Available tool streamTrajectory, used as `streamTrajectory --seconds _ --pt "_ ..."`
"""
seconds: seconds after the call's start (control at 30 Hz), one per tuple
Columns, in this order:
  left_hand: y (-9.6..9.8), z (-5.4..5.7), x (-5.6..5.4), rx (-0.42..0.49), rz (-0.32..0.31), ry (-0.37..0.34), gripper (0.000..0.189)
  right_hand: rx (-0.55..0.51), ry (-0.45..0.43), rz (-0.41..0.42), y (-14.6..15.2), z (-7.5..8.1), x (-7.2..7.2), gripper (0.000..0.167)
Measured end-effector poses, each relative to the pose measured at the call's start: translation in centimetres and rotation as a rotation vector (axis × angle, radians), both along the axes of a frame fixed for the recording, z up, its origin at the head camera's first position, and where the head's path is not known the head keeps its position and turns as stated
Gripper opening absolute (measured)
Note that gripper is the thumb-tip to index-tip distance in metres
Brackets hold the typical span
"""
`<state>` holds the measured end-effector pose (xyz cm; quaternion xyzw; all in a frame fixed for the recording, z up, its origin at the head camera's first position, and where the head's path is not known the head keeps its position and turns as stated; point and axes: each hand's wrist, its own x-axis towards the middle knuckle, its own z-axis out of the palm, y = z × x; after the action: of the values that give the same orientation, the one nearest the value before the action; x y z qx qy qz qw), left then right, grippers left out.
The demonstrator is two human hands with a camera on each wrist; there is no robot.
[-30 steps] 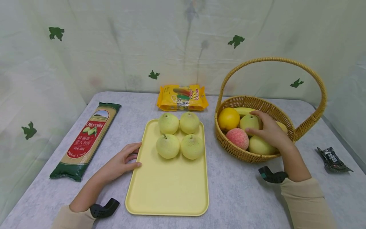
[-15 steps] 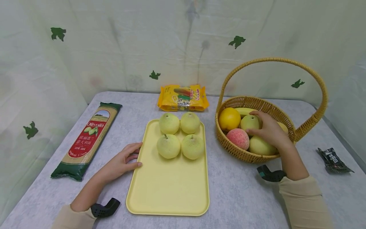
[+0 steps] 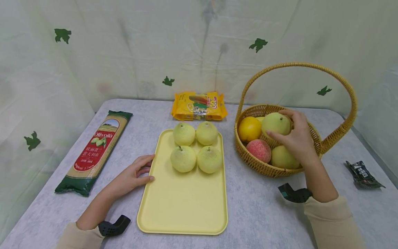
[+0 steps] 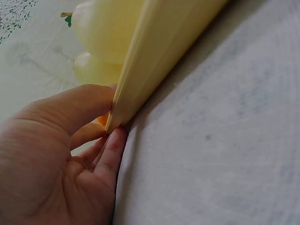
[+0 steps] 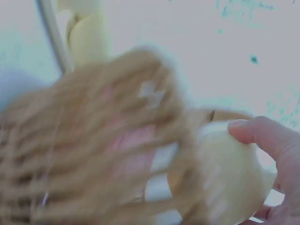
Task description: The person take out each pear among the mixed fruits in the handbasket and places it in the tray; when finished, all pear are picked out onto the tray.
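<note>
My right hand (image 3: 296,138) grips a round pale-green pear (image 3: 276,123) between thumb and fingers, raised above the other fruit in the wicker basket (image 3: 264,169). In the right wrist view, the blurred basket wall (image 5: 93,145) stands in front of part of this pear (image 5: 229,173). At the left edge of a yellow tray (image 3: 186,204), my left hand (image 3: 132,176) pinches the rim. The left wrist view shows the thumb on the rim (image 4: 136,70) and fingertips low against its outer side. Several similar pears (image 3: 183,159) sit together in the tray's far half.
Inside the basket are an orange (image 3: 249,129), a pink peach (image 3: 259,151) and another green pear (image 3: 284,157); its tall handle (image 3: 298,64) arches overhead. A spaghetti packet (image 3: 96,152) lies left, a yellow packet (image 3: 199,106) behind the tray, a small black packet (image 3: 363,174) far right.
My right hand has lifted the pear from among the basket's fruit, and it now hides most of the banana behind. The left hand and the tray stay where they were.
</note>
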<state>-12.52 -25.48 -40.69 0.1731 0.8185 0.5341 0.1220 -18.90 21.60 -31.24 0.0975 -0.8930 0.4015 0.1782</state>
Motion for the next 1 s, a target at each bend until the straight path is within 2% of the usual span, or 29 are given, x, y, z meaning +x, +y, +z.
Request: streamTrajectory --seconds 0.1,0.2,0.33,0.47,0.7,1.0 --pt "0.0 0.0 0.0 -0.001 0.0 0.003 0.072 -0.012 0.07 0.0 -1.3 1.0 1.2 0.063" --pt "0.0 0.0 0.0 -0.001 0.002 0.001 0.072 -0.04 0.138 0.039 -2.7 1.8 2.6 0.063" --pt "0.0 0.0 0.1 -0.001 0.005 -0.003 0.072 -0.102 0.195 0.154 -4.7 2.3 4.5 0.067" --pt "0.0 0.0 0.1 -0.003 0.008 -0.005 0.072 -0.123 0.198 0.295 -6.6 2.2 5.9 0.069" --pt "0.0 0.0 0.1 -0.004 0.008 -0.002 0.072 -0.11 0.083 0.539 -10.1 0.3 7.6 0.064" --pt "0.0 0.1 0.0 -0.008 0.007 0.002 0.072 -0.051 -0.104 0.698 -14.1 -3.8 8.1 0.06"
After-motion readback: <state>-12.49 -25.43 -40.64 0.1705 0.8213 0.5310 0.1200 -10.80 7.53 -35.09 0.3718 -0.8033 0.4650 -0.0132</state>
